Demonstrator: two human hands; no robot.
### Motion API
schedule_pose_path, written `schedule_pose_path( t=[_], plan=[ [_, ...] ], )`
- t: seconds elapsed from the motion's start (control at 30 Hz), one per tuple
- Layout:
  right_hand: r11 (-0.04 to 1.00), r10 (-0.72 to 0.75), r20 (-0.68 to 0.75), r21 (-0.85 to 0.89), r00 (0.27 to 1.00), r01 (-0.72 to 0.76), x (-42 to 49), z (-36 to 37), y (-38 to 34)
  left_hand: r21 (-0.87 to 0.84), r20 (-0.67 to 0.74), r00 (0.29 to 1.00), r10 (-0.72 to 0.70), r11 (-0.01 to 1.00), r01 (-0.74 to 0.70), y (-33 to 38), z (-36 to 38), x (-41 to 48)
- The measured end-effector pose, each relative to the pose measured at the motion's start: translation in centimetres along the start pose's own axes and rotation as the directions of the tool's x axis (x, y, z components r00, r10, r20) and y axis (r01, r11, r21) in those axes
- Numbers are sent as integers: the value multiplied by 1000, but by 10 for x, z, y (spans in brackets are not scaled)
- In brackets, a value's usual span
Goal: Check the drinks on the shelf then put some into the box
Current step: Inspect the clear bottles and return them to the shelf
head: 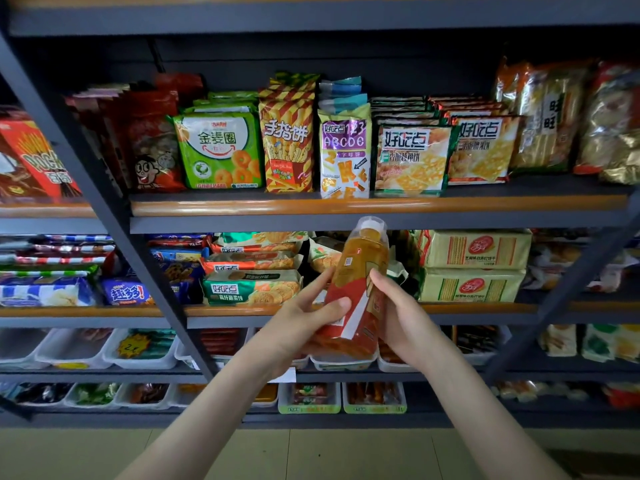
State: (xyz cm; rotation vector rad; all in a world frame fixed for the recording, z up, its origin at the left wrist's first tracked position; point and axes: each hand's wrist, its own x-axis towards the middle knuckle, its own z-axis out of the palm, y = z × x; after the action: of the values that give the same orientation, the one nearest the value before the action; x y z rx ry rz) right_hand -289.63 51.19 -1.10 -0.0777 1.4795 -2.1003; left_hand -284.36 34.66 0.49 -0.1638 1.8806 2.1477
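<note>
- Head view, fingertips first: left thumb (337,304) presses flat on the bottle (362,268), right on its red label (360,317). The left fingers (318,282) lie long and a little spread up the left side, so the bottle is pinched between thumb and fingers.
- Right fingers (376,277): one tip shows on the bottle's right edge. The rest wrap behind, out of sight, and I cannot tell how spread they are.
- Left hand (294,323) takes the lower body and right hand (398,313) steadies the middle, a firm two-handed hold.
- The bottle holds an amber drink, white cap (372,225) up and top leaning right. It is held in the air in front of the shelf (346,207), touching no board.
- Step in hand, by my read, is the check. A barcode patch (348,262) faces the camera, so the small print is probably on this side.
- To do it well, roll the bottle slowly under the left thumb with the right hand as pivot. Read the date, then look at the cap's seal.
- That thumb covers part of the label, so slide it lower if it hides text.
- Snack packs (252,289) crowd close behind, so draw the bottle toward the body before turning it.
- The box is not in view. Find it before either hand lets go.
</note>
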Motion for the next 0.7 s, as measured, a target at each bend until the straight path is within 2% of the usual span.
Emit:
schedule_pose_path(
  t=[0.07, 0.13, 0.2, 0.3, 0.43, 0.5, 0.6, 0.67, 0.7],
  plan=[
    [993, -42, -5, -109, 999, 41, 0, -1, -2, 145, -65, 994, 88, 986, -78, -1, 0, 3],
    [978, -82, -2, -193, 997, 80, 0, -2, -5, 364, -120, 978, 173, 924, -119, -1, 0, 6],
    [968, -128, -3, -220, 992, 124, 0, -1, -10, 480, -133, 965, 225, 867, -135, 2, 1, 8],
    [949, -232, -48, -231, 971, 216, 2, -1, -26, 529, -73, 958, 278, 825, -199, 18, 2, 11],
    [875, -432, -7, -244, 902, 418, 5, -2, -62, 758, 44, 931, 361, 595, -267, 58, 9, 14],
    [811, -543, 26, -245, 840, 532, 4, 1, -84, 789, 69, 897, 436, 526, -317, 78, 18, 14],
    [688, -672, 82, -300, 736, 661, -2, 11, -118, 827, 45, 809, 586, 433, -360, 107, 32, 16],
    [602, -716, 160, -354, 680, 716, -9, 14, -143, 804, 47, 747, 663, 419, -422, 129, 38, 19],
    [571, -716, 214, -369, 665, 733, -13, 14, -156, 743, 65, 734, 676, 458, -488, 141, 39, 20]
  ],
)
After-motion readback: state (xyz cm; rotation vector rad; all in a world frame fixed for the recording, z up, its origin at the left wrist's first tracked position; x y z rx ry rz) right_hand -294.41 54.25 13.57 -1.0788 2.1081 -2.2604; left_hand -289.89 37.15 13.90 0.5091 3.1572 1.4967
